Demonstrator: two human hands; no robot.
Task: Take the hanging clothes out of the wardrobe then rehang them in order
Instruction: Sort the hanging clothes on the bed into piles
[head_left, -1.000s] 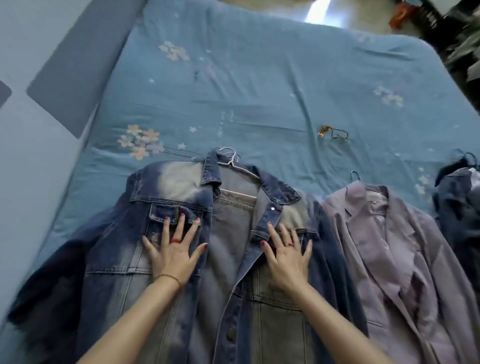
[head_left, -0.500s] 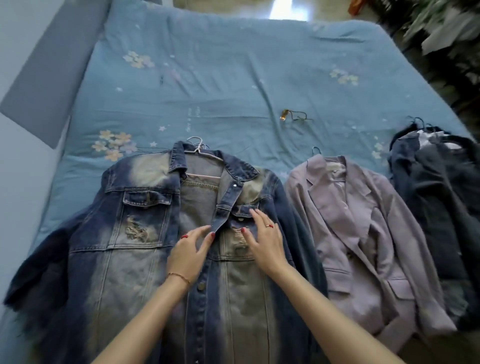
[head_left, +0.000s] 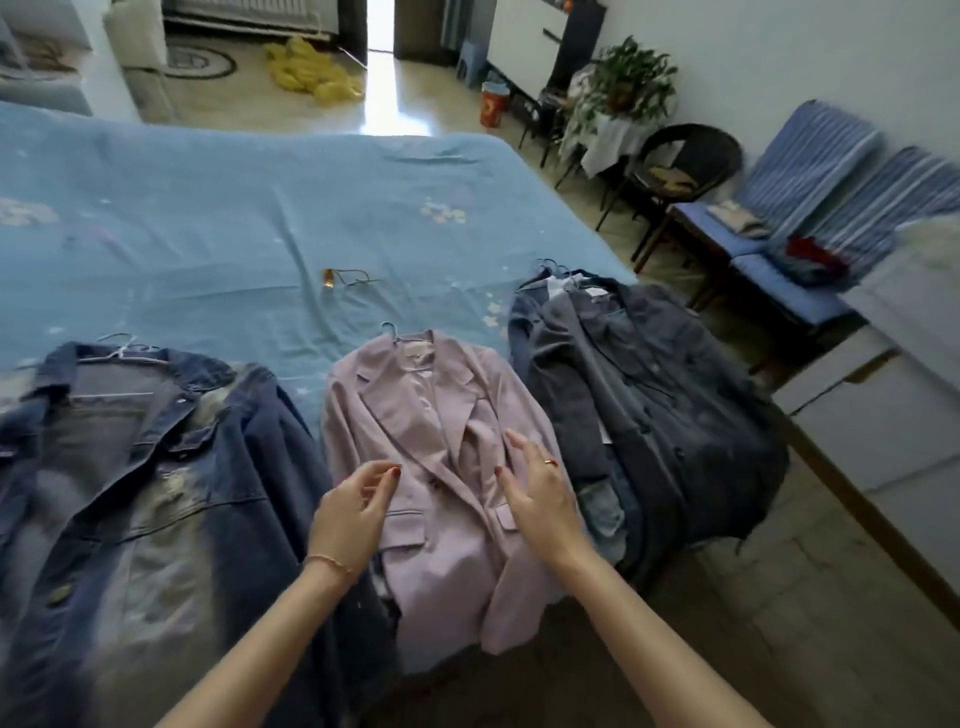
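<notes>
Head view, bed: we see three garments on hangers across the blue bed sheet (head_left: 218, 218): denim jacket (head_left: 140, 467), lilac blazer (head_left: 441, 467), dark jackets (head_left: 660, 400).
Left hand (head_left: 349, 512): loosely curled above the blazer, holding nothing.
Right hand (head_left: 540, 493): fingers relaxed, over the blazer's front; contact unclear.

Soft daylight, glare from the far doorway (head_left: 381, 31), wide-angle bending, perhaps motion blur at edges.

A big blue bed (head_left: 218, 218) lies under and past the hands. A small gold thing (head_left: 328, 277) sits on it, far ahead. Off to the right stand a green plant (head_left: 631, 78), a black chair (head_left: 685, 156) and striped blue cushions (head_left: 810, 161). Yellow cloth (head_left: 311, 73) lies on the floor far ahead.
</notes>
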